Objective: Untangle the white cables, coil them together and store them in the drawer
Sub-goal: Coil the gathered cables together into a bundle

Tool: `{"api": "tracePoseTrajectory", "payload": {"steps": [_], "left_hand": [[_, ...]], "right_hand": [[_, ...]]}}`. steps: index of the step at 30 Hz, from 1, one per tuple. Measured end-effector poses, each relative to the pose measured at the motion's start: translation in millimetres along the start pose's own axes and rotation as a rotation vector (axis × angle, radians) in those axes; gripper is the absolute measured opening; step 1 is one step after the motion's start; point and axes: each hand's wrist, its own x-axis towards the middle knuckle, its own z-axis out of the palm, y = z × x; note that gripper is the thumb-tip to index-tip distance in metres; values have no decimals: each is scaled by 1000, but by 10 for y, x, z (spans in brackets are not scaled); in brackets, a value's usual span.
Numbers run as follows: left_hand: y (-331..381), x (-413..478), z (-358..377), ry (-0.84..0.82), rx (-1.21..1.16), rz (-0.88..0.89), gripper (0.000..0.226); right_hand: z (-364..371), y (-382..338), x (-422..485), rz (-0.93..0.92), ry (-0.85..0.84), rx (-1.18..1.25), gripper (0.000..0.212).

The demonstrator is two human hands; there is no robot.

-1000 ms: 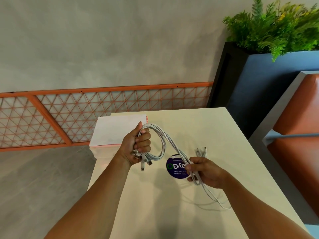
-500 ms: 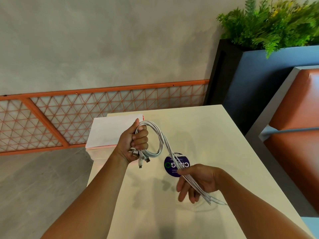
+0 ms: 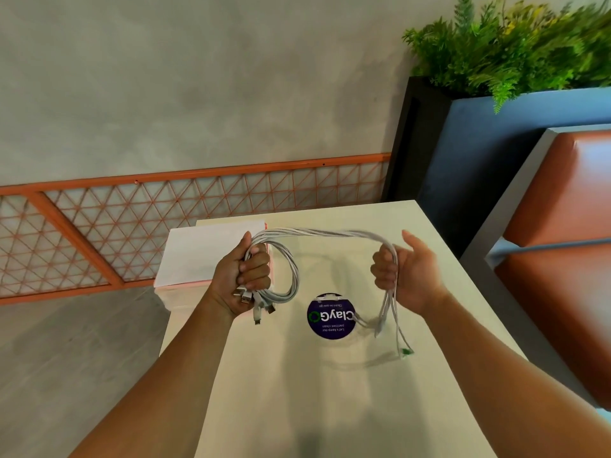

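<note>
cables (image 3: 324, 233) in air over surface (image 3: 330, 391), strung between both hands; left hand (image 3: 246, 276) fingers (image 3: 256, 267) curled tight round coiled part, loop hanging right of fist, plugs (image 3: 257, 314) sticking out below; bundle arcs across to right hand (image 3: 406, 276); its fingers (image 3: 382, 274) curled round strands, thumb raised; loose ends dangle below it, just right of round sticker (image 3: 330, 317); white box (image 3: 198, 252) behind left hand

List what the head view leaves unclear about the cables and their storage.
Head view:
- Cable count: the white cables overlap and blur between the left hand and the right hand.
- Plugs: tiny, partly covered by the left hand.
- Drawer: none visible; the white unit shows mostly its top.
</note>
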Motion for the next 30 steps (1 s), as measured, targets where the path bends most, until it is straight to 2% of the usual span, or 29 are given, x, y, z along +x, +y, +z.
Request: {"api": "tracePoseTrajectory", "payload": {"steps": [2, 5, 7, 10, 14, 18, 20, 23, 30], "left_hand": [[2, 33, -29, -116, -31, -35, 50], [20, 95, -10, -237, -64, -37, 57], [73, 94, 8, -253, -73, -11, 57], [217, 52, -54, -260, -95, 8, 55], [312, -30, -89, -112, -25, 25, 48], [161, -76, 102, 221, 116, 133, 48], [43, -65, 149, 259, 112, 122, 50], [-130, -46, 128, 287, 91, 85, 48], [-318, -8, 228, 337, 106, 80, 40]], "right_hand": [[86, -143, 2, -73, -69, 62, 39], [218, -294, -39, -128, -125, -13, 34], [245, -340, -88, -131, -117, -207, 32], [215, -278, -145, -211, -15, -698, 27], [133, -6, -173, -300, 184, -1197, 19], [-47, 352, -223, -310, 244, -1592, 24], [-136, 539, -234, -213, 242, -1572, 30], [-256, 833, -247, -83, 268, -1341, 37], [-297, 1102, -307, 120, 315, -1068, 32]]}}
